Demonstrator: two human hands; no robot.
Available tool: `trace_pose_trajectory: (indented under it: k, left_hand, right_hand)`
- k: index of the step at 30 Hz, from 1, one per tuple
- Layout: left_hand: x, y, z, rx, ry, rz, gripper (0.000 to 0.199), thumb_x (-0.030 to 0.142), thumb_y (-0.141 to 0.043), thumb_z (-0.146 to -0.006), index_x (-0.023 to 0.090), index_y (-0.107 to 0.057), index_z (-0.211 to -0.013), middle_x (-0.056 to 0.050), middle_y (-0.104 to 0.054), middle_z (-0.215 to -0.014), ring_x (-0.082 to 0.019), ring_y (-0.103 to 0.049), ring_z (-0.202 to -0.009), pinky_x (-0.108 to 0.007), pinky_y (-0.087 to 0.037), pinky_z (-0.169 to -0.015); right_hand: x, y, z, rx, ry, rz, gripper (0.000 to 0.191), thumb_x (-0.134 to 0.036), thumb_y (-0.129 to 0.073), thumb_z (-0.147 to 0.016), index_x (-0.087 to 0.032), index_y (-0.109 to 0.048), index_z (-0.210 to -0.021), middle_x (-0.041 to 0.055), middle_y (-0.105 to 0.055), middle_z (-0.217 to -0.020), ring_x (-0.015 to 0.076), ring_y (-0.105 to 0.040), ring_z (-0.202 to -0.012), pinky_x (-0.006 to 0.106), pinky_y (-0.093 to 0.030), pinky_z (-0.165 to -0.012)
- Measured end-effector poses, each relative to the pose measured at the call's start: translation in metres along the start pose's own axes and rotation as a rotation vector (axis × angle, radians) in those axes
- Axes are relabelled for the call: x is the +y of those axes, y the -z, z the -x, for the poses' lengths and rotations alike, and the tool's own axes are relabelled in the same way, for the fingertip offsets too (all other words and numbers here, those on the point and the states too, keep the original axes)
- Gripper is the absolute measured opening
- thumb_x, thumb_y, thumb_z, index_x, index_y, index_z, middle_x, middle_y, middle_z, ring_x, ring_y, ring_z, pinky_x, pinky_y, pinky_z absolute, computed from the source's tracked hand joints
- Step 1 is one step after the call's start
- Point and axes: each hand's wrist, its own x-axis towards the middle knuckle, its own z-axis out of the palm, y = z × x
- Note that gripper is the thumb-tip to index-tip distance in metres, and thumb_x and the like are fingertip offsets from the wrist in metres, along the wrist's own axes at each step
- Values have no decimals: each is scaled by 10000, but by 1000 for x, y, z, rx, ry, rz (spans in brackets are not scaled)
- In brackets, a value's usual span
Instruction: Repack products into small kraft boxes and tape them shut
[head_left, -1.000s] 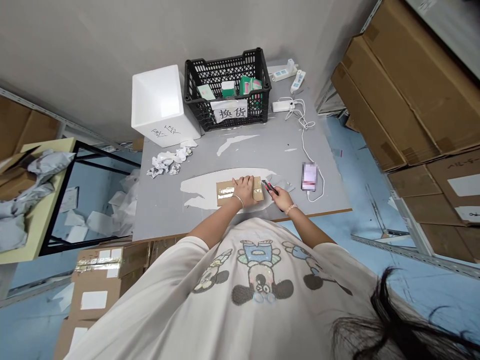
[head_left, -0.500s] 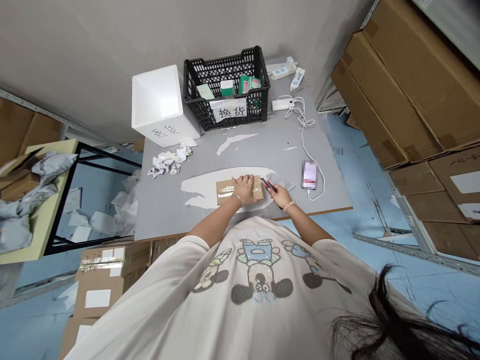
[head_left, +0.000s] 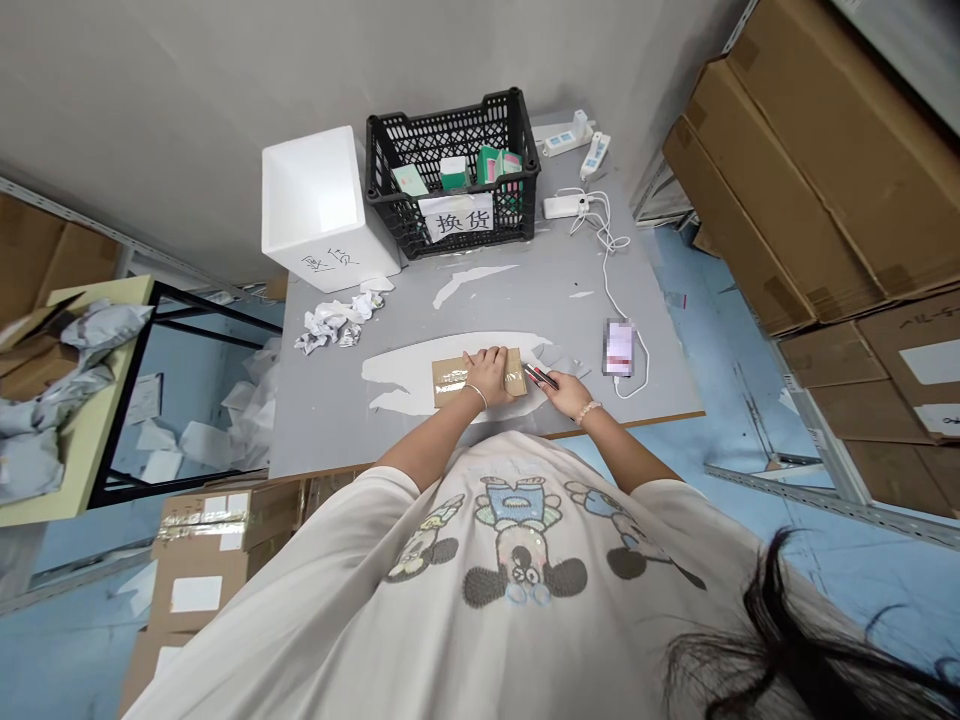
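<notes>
A small brown cardboard box [head_left: 450, 378] with shiny clear tape lies near the front edge of the grey table, on a pale worn patch. My left hand [head_left: 489, 376] rests on top of the box toward its right end, fingers a little spread, pressing on it. Just right of the box, my right hand [head_left: 568, 394] is closed around a black and red box cutter [head_left: 541, 376]. The cutter's tip points left toward the box's right end.
Behind stand a white foam box [head_left: 315, 200] and a black crate [head_left: 454, 205] holding small green and white boxes. Crumpled paper [head_left: 339, 322] lies at left. A phone [head_left: 619, 347] on a white cable and power strips [head_left: 568, 140] are at right.
My right hand has shifted slightly to the right with the cutter, which now lies at a flatter angle. My left hand and the box have barely moved.
</notes>
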Motion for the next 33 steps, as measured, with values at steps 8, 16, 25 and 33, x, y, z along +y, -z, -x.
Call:
trace_pose_trajectory:
  k: [8,16,25,33]
  left_hand:
    - [1,0,0,1,8,6,1154,610,-759,-544,207,-233,-1489,-175,-376,-1462,-417,-330,-1318,-705,-116,-1116]
    - [2,1,3,-6,30,4,1129,618,-743,-565,225,-236,-1494,-172,-363,-1478,-423,-321,-1329,-693,-111,-1124]
    - [3,1,4,-16,36,10,1138,611,-746,-564,240,-223,-1504,-165,-351,-1488,-428,-303,-1345,-696,-102,-1123]
    - [1,0,3,-5,21,7,1153,619,-739,-566,235,-206,-1513,-167,-355,-1481,-434,-300,-1340,-702,-103,-1120]
  right_hand:
    - [1,5,14,-34,15,205,285,-426,-487,-946,-207,-663,-993,92,-707,-856,216,-616,-749,273,-311,-589]
    - [-4,10,-13,54,-91,108,324,-448,-467,-949,-207,-675,-1011,96,-713,-896,231,-629,-809,274,-336,-602]
    - [-7,5,-25,64,-53,77,316,-445,-472,-941,-212,-681,-984,84,-719,-899,223,-628,-808,268,-329,-597]
    - [-6,3,-25,66,-50,58,306,-438,-484,-936,-215,-686,-996,75,-721,-880,211,-621,-781,262,-319,-586]
